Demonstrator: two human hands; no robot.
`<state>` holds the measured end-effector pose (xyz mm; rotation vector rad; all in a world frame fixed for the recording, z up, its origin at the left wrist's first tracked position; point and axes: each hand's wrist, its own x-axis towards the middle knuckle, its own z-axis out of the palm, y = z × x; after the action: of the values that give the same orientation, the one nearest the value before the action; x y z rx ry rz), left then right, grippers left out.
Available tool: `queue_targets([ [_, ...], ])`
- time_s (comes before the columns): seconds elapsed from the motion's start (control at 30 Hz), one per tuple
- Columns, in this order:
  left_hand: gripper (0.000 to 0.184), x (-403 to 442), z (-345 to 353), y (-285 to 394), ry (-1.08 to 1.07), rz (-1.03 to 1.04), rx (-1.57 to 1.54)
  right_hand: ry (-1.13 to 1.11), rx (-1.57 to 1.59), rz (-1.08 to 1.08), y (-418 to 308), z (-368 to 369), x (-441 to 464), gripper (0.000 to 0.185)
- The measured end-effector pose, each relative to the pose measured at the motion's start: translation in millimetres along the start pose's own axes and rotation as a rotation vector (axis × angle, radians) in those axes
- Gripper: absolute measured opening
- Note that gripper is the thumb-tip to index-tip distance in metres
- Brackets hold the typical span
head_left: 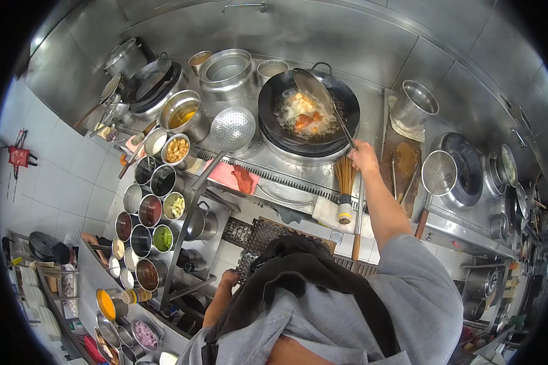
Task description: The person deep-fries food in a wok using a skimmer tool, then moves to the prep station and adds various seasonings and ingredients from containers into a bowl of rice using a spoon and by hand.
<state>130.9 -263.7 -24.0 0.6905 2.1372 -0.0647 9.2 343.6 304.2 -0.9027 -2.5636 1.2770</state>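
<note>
My right hand (364,156) is closed round the long handle of a metal wok ladle (312,85). The ladle's broad bowl is over the far side of a black wok (268,103). Inside the wok, pale and orange-brown food pieces (307,118) sit in bubbling oil. Just below that hand, a bamboo brush (345,198) lies at the counter's front edge. My left hand (229,278) hangs low beside my body, above the floor; its fingers are too hidden to read. A perforated strainer (232,129) rests left of the wok.
Several ingredient pots, one with green vegetables (162,238), stand at left. Behind the strainer is a large steel pot (226,68). A pink board (225,176) lies in front. To the right are a mesh skimmer (439,173) and a second wok (463,158). Another person's hand (90,238) shows at far left.
</note>
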Motion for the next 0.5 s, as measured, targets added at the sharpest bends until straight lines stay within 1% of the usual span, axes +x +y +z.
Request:
queue_targets([
  [0.07,0.027,-4.2,4.8,0.1,0.085,0.002,-0.027,-0.005,-0.021,-0.054,-2.0,-1.8,1.7,0.034],
  [0.1,0.027,-5.8,7.4,1.3,0.083,0.000,-0.031,-0.010,-0.023,-0.054,-2.7,-3.4,0.7,0.034],
  [0.13,0.028,-10.0,4.5,5.6,0.060,-0.126,-0.305,-0.038,0.009,-0.044,-5.5,-6.3,-1.6,0.039],
  [0.17,0.028,-15.2,-1.0,11.4,0.045,-0.188,-0.443,-0.066,0.041,-0.033,-7.8,-9.3,-3.4,0.046],
  [0.2,0.029,-20.4,-6.4,17.2,0.038,-0.252,-0.581,-0.068,0.039,-0.035,-8.6,-11.7,-5.9,0.046],
  [0.27,0.030,-33.2,-21.1,30.2,0.038,-0.365,-0.657,-0.082,0.057,-0.065,-8.7,-15.3,-12.5,0.046],
  [0.37,0.032,-42.2,-33.7,36.2,0.018,-0.384,-0.660,-0.082,0.026,-0.108,-9.0,-16.4,-20.8,0.045],
  [0.4,0.032,-38.1,-28.4,30.8,0.016,-0.383,-0.660,-0.082,0.026,-0.107,-7.1,-15.1,-21.3,0.045],
  [0.47,0.033,-9.6,6.2,1.4,0.085,-0.005,-0.144,-0.057,0.006,-0.116,-2.5,-12.2,-21.5,0.044],
  [0.5,0.033,-5.9,7.3,-0.7,0.086,-0.004,-0.143,-0.055,0.006,-0.116,-2.5,-12.3,-22.7,0.044],
])
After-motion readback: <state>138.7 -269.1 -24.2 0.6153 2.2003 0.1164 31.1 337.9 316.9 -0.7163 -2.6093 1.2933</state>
